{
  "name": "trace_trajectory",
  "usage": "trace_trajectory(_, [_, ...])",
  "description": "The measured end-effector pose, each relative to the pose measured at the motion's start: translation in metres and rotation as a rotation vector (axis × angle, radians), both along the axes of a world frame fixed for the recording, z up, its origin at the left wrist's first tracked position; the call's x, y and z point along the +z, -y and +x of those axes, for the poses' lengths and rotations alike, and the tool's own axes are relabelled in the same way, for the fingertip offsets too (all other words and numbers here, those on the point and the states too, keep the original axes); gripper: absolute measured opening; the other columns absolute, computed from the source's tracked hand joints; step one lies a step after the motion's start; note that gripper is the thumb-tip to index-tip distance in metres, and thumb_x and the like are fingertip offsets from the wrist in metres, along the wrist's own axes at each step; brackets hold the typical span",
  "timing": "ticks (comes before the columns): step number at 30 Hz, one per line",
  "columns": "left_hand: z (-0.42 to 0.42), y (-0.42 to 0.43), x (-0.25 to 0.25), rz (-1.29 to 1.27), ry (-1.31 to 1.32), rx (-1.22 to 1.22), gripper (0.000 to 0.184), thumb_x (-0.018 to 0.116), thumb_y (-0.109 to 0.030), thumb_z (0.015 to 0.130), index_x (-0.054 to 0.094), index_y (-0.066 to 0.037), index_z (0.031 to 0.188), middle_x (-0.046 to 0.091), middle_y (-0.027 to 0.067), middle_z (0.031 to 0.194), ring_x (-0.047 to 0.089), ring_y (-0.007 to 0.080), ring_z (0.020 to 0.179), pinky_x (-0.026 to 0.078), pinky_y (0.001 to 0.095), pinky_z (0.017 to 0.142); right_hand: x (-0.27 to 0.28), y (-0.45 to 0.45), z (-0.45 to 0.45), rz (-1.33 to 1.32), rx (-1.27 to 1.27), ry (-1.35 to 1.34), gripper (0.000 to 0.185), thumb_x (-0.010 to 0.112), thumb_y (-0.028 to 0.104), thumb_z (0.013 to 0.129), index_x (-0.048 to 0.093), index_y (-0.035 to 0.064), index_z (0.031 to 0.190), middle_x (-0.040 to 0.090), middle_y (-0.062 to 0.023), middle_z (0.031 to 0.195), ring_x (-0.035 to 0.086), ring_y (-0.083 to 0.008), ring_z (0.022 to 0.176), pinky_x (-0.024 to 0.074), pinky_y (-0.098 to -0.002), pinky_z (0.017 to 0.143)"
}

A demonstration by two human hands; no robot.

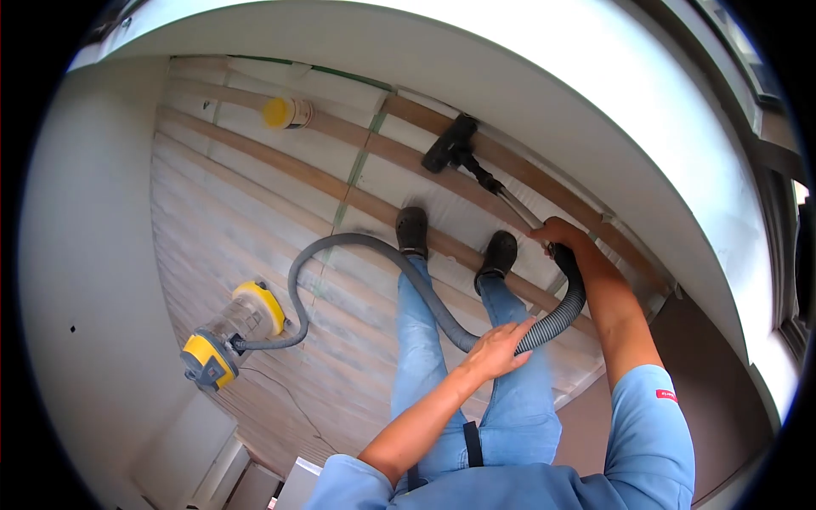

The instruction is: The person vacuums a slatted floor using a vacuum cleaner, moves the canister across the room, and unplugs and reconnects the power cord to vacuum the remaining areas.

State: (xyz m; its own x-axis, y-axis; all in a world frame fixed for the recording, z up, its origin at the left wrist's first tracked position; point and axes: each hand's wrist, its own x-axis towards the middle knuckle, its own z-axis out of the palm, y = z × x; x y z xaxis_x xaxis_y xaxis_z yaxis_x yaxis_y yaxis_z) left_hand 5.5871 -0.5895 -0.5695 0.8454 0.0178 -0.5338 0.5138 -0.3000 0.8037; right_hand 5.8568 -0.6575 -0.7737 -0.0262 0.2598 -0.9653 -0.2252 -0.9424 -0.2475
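My right hand (557, 233) is closed round the upper end of the vacuum wand (520, 208), where the hose joins it. At the wand's far end the black floor head (450, 143) lies on the floor by the wall. My left hand (500, 350) is wrapped round the grey ribbed hose (438, 310) in front of my legs. From there the hose curves left to a yellow and grey vacuum cleaner (234, 334).
A tub with a yellow lid (287, 113) stands on the floor at the upper left. Wooden battens (327, 181) cross the sheeted floor. A thin cord (293, 401) trails behind the vacuum. White walls (93, 255) rise left and right.
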Motion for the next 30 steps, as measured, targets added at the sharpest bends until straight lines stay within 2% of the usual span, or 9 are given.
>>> trace_trajectory(10, [0.021,0.073,0.011,-0.112,-0.043,-0.317,0.068,0.071,-0.022,0.084,0.041,-0.013,0.144,0.061,0.017,0.104,0.061,0.0372,0.098,0.051,0.0443,0.087,0.034,0.17,-0.013,-0.164,-0.18,-0.016,0.048,0.076,0.034,0.083,0.06,-0.0086,0.096,0.063,-0.0147,0.074,0.061,-0.022,0.055,0.0512,-0.038,0.047])
trace_trajectory(13, [0.024,0.089,0.016,-0.167,-0.044,-0.445,0.069,0.072,-0.022,0.083,0.042,-0.013,0.144,0.06,0.017,0.103,0.062,0.0371,0.099,0.051,0.0443,0.087,0.033,0.229,-0.034,-0.196,-0.137,0.006,0.047,0.076,0.035,0.083,0.059,-0.0061,0.1,0.062,-0.0126,0.073,0.061,-0.0205,0.056,0.0506,-0.0354,0.047])
trace_trajectory(15, [0.019,0.102,0.017,-0.186,-0.019,-0.471,0.069,0.073,-0.022,0.082,0.042,-0.013,0.143,0.06,0.017,0.103,0.062,0.0372,0.099,0.051,0.0447,0.087,0.056,0.256,-0.048,-0.254,-0.371,-0.079,0.047,0.074,0.035,0.085,0.057,-0.003,0.107,0.06,-0.0103,0.073,0.061,-0.0189,0.057,0.051,-0.0335,0.047])
trace_trajectory(16, [0.014,0.105,0.018,-0.196,0.009,-0.485,0.069,0.073,-0.021,0.081,0.043,-0.013,0.143,0.06,0.017,0.103,0.062,0.0373,0.099,0.051,0.045,0.087,0.065,0.264,-0.059,-0.257,-0.385,-0.078,0.047,0.074,0.035,0.085,0.057,-0.003,0.107,0.06,-0.0103,0.073,0.061,-0.0189,0.057,0.051,-0.0335,0.047])
trace_trajectory(18, [0.005,0.108,0.02,-0.21,-0.008,-0.537,0.07,0.073,-0.021,0.081,0.043,-0.013,0.143,0.06,0.017,0.103,0.062,0.0375,0.098,0.051,0.0453,0.086,0.082,0.281,-0.08,-0.302,-0.667,-0.096,0.042,0.072,0.033,0.086,0.058,-0.0026,0.103,0.059,-0.0078,0.07,0.06,-0.0165,0.055,0.0518,-0.0328,0.047])
trace_trajectory(20, [-0.004,0.101,0.02,-0.211,-0.016,-0.6,0.071,0.074,-0.021,0.08,0.043,-0.013,0.143,0.06,0.017,0.104,0.062,0.0376,0.097,0.051,0.0456,0.086,0.076,0.292,-0.103,-0.277,-0.741,-0.097,0.041,0.07,0.029,0.087,0.055,-0.003,0.106,0.06,-0.0093,0.072,0.06,-0.0186,0.052,0.0517,-0.0348,0.044])
trace_trajectory(22, [-0.02,0.088,0.024,-0.234,-0.045,-0.633,0.071,0.074,-0.02,0.078,0.044,-0.014,0.142,0.06,0.0164,0.106,0.061,0.0373,0.098,0.05,0.0452,0.087,0.056,0.298,-0.133,-0.186,-0.602,0.05,0.039,0.068,0.024,0.086,0.053,-0.0047,0.107,0.06,-0.0118,0.073,0.06,-0.0215,0.049,0.0509,-0.0372,0.043])
trace_trajectory(27, [-0.067,0.02,0.041,-0.255,-0.084,-0.608,0.07,0.075,-0.018,0.075,0.048,-0.015,0.14,0.058,0.0142,0.105,0.059,0.0357,0.099,0.049,0.044,0.087,0.076,0.217,-0.164,-0.191,-0.598,0.147,0.031,0.064,0.017,0.084,0.055,-0.0074,0.101,0.059,-0.0133,0.074,0.06,-0.0236,0.048,0.0496,-0.0378,0.043])
trace_trajectory(30, [-0.073,-0.035,0.056,-0.218,-0.07,-0.634,0.071,0.075,-0.016,0.074,0.049,-0.014,0.14,0.056,0.0134,0.101,0.057,0.0352,0.098,0.048,0.0436,0.087,0.088,0.175,-0.188,-0.08,-0.723,0.125,0.029,0.063,0.016,0.084,0.056,-0.007,0.1,0.058,-0.0117,0.074,0.06,-0.0219,0.048,0.0495,-0.0355,0.044])
